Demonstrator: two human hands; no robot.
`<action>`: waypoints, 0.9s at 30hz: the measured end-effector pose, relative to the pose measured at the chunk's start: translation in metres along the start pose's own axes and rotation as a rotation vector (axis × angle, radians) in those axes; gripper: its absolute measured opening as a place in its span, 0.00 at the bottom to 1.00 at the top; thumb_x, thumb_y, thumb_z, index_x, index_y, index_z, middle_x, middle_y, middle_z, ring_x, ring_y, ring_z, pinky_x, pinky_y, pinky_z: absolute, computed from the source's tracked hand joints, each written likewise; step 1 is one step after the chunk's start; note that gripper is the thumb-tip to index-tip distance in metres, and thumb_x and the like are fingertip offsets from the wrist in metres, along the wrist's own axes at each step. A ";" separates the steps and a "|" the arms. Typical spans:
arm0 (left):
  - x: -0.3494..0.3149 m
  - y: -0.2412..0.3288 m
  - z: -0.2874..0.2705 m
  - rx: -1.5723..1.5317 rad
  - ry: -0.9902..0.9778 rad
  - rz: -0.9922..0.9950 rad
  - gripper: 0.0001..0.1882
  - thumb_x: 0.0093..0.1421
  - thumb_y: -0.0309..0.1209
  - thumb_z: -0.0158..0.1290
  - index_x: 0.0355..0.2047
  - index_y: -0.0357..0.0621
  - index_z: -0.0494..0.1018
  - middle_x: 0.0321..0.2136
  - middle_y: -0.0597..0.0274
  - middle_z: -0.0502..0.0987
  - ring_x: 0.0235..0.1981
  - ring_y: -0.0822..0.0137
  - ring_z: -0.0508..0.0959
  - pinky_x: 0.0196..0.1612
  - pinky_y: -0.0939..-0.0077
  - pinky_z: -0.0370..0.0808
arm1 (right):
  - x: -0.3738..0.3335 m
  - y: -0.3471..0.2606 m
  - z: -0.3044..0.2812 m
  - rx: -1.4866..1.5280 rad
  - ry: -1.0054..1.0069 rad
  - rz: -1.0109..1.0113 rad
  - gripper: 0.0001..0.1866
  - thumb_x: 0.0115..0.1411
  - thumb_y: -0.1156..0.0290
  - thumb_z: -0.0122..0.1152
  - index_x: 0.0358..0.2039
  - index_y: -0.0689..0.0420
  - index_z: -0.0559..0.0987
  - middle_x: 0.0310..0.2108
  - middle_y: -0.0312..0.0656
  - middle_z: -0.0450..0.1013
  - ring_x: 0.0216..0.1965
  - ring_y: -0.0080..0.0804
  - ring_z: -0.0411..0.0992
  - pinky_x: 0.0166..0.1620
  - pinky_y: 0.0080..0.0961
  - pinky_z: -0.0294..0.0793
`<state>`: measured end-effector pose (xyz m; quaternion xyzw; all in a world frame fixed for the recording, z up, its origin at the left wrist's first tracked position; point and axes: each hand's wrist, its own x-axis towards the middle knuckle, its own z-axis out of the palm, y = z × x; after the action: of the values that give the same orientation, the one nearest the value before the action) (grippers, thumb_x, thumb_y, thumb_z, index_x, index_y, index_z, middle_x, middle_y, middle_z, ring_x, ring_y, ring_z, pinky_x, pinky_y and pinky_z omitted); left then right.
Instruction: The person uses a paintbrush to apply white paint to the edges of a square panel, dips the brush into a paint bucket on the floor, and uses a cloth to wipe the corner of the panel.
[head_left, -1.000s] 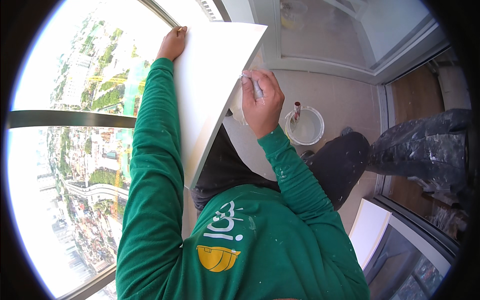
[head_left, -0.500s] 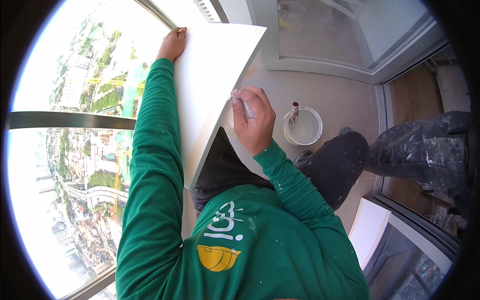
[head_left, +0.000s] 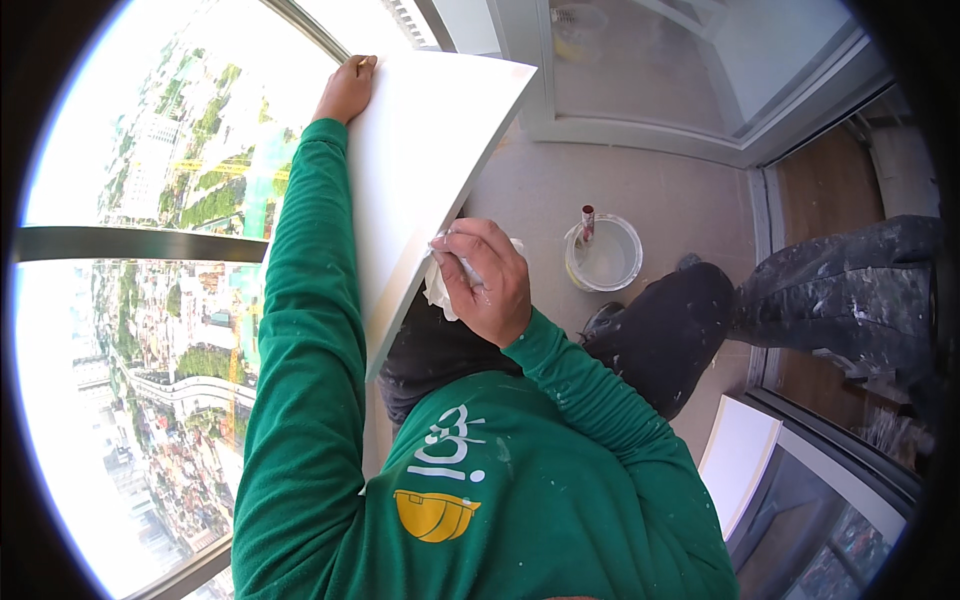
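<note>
A flat white panel (head_left: 425, 150) stands tilted before me, between my arms. My left hand (head_left: 348, 88) grips its far left edge, fingers curled over the rim. Closed around a crumpled white cloth (head_left: 440, 292), my right hand (head_left: 487, 278) presses at the panel's right edge, toward its near end. White smears mark the fingers of that hand. Part of the cloth is hidden behind the fingers and the panel.
A round bucket (head_left: 612, 262) with a red-handled brush (head_left: 588, 222) stands on the tiled floor to the right. Another person's paint-spattered trouser leg (head_left: 850, 290) is at far right. A large window (head_left: 150, 240) fills the left side. Another white panel (head_left: 738, 455) leans at lower right.
My right hand has slid along the panel's right edge toward my body, with the cloth in it. My left hand stays at the far left edge.
</note>
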<state>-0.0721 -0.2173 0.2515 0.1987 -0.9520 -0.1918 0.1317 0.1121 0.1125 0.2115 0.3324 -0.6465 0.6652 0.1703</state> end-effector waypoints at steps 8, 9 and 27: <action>-0.003 0.001 0.006 -0.034 0.003 0.042 0.28 0.73 0.51 0.43 0.59 0.43 0.74 0.54 0.40 0.78 0.59 0.41 0.75 0.63 0.55 0.70 | 0.010 0.019 -0.003 -0.005 0.159 0.073 0.08 0.60 0.79 0.66 0.40 0.60 0.79 0.39 0.47 0.76 0.39 0.47 0.78 0.41 0.37 0.78; -0.004 0.001 0.006 -0.040 0.004 0.051 0.28 0.73 0.50 0.43 0.59 0.43 0.75 0.54 0.40 0.78 0.59 0.41 0.75 0.63 0.55 0.70 | 0.014 0.024 -0.005 -0.033 0.175 0.069 0.07 0.61 0.79 0.65 0.40 0.61 0.79 0.39 0.47 0.76 0.39 0.48 0.78 0.41 0.38 0.78; 0.000 0.000 0.010 -0.063 0.015 0.055 0.27 0.73 0.49 0.44 0.58 0.40 0.75 0.53 0.40 0.79 0.57 0.42 0.77 0.61 0.57 0.71 | 0.081 0.080 -0.036 -0.216 0.189 0.047 0.05 0.61 0.75 0.66 0.36 0.61 0.79 0.36 0.46 0.78 0.37 0.48 0.79 0.41 0.38 0.78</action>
<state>-0.0755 -0.2143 0.2425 0.1694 -0.9497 -0.2164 0.1501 -0.0065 0.1223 0.2077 0.2329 -0.7031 0.6239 0.2494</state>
